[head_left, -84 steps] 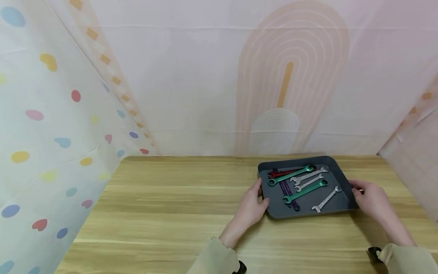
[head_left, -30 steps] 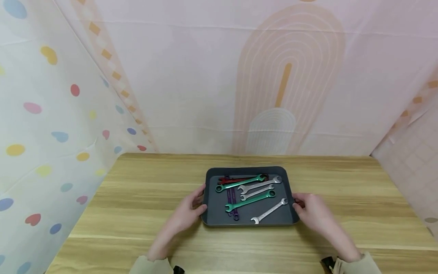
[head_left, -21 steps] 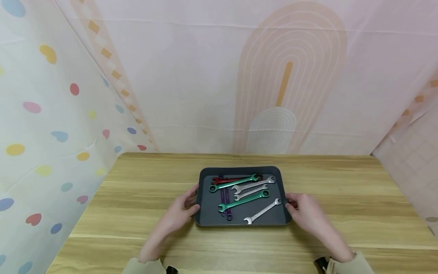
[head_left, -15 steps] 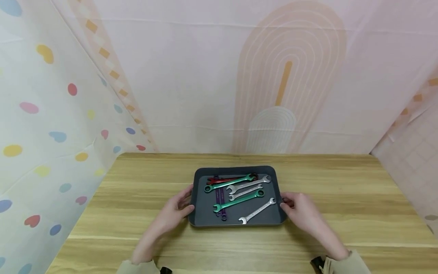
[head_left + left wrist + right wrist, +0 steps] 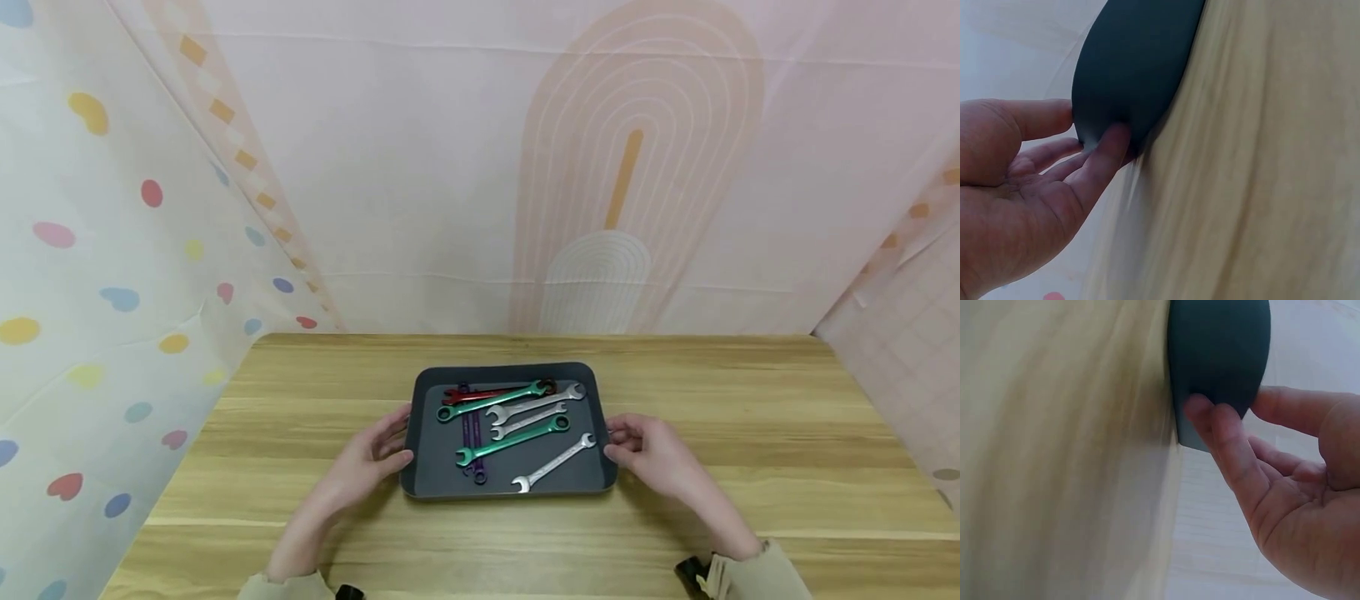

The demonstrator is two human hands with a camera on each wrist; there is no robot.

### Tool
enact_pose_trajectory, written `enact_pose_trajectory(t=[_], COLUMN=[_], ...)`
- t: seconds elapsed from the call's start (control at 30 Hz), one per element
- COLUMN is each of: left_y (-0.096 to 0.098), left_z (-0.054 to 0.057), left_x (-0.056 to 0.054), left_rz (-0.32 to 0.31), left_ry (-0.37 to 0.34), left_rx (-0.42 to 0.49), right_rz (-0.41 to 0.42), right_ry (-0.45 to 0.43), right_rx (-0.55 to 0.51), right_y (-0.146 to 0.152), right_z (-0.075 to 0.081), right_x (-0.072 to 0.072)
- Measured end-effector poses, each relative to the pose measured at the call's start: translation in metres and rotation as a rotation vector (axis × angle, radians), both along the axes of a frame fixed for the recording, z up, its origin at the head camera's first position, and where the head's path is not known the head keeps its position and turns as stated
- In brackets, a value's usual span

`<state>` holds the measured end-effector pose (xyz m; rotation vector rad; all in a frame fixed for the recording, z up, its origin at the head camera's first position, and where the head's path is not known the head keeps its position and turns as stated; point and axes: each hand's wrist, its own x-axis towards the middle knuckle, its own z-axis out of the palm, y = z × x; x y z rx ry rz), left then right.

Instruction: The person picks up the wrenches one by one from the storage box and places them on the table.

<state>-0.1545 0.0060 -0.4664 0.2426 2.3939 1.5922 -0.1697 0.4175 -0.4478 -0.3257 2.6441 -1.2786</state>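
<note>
Plainly, the gray tray rests on the wood-grain table, held at its 2 short sides by a person's bare hands. At the tray's left side, the left hand pinches the wall, its thumb on the rim and its fingers bent against the outer face. At the tray's right side, the right hand grips likewise, thumb on the rim and fingertips on the outside wall. Inside the tray lie 8 wrenches: toward its far edge, a red wrench partly covered by a green wrench; around its middle, a large silver wrench, a small silver wrench and a second green wrench; left of its middle, 2 purple wrenches running under the green ones; and at its near right, another silver wrench, slanted and apart from the rest. Beige sleeves (each with a black band near the cuff) show nearer the person than the tray. Beyond the tray hangs a pale backdrop with an arch pattern; to its left, a dotted sheet.
</note>
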Motion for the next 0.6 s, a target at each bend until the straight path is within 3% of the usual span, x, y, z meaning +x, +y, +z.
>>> enact_pose_trajectory(t=[0.27,0.6], left_y=[-0.003,0.005], left_z=[0.001,0.002], left_x=[0.004,0.001], left_rz=[0.026,0.034], left_ry=[-0.021,-0.049], left_rx=[0.015,0.055], right_rz=[0.079,0.088], right_ry=[-0.017,-0.038], right_rx=[0.076,0.078], right_y=[-0.007,0.0], right_z=[0.009,0.01], right_x=[-0.009,-0.009])
